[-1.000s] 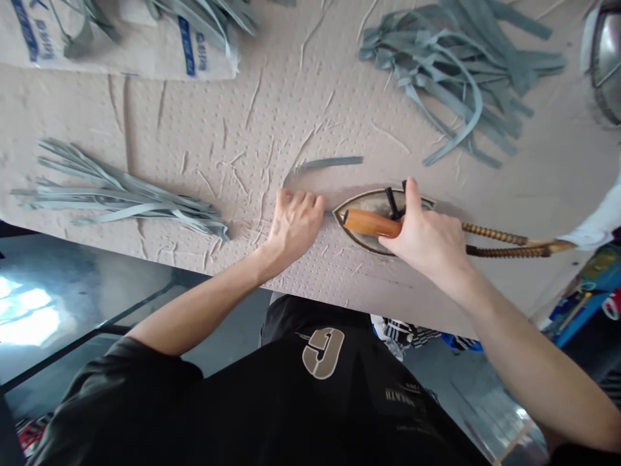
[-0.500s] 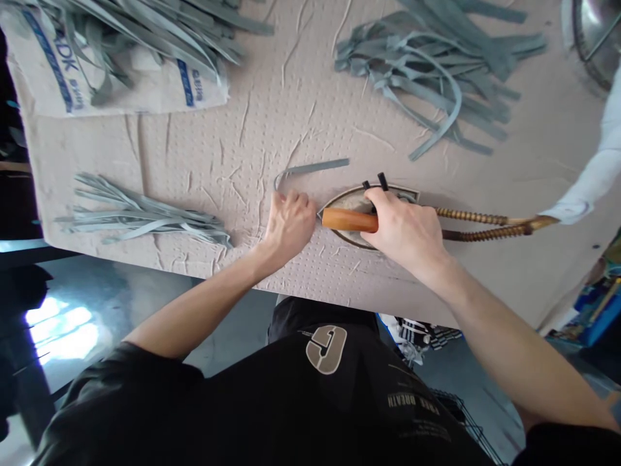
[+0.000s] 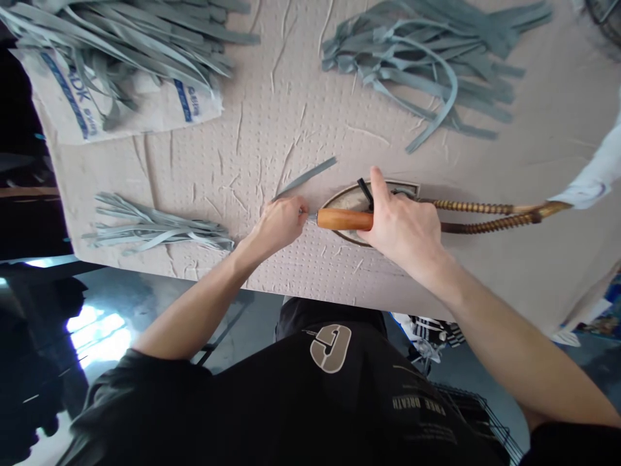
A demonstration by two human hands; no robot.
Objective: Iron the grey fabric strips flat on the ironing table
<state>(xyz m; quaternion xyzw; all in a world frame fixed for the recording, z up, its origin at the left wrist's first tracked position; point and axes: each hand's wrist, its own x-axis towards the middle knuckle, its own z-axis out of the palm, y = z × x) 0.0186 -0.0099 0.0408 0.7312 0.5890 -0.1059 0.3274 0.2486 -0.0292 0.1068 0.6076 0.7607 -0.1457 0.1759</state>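
Note:
My left hand [image 3: 284,223] is closed on a narrow grey-blue fabric strip [image 3: 310,175], whose free end lies on the padded table past my knuckles. A short piece of the strip shows between my fingers and the iron. My right hand [image 3: 405,220] is wrapped round the iron [image 3: 347,194], near its orange wooden handle [image 3: 344,219], with the index finger stretched forward beside a black lever. The iron rests flat on the table, its tip pointing left toward my left hand. The tip itself is hidden behind the handle and strip.
A bundle of strips [image 3: 160,225] lies at the left. Further back are a larger pile [image 3: 140,32] on a white plastic bag [image 3: 204,107] and another pile [image 3: 436,71]. Two spring-wrapped hoses [image 3: 485,228] run right from the iron across the table [image 3: 509,162].
My left hand has moved slightly left and down, and the strip's free end has swung to a steeper slant. My right index finger has straightened. The whole view has shifted a little.

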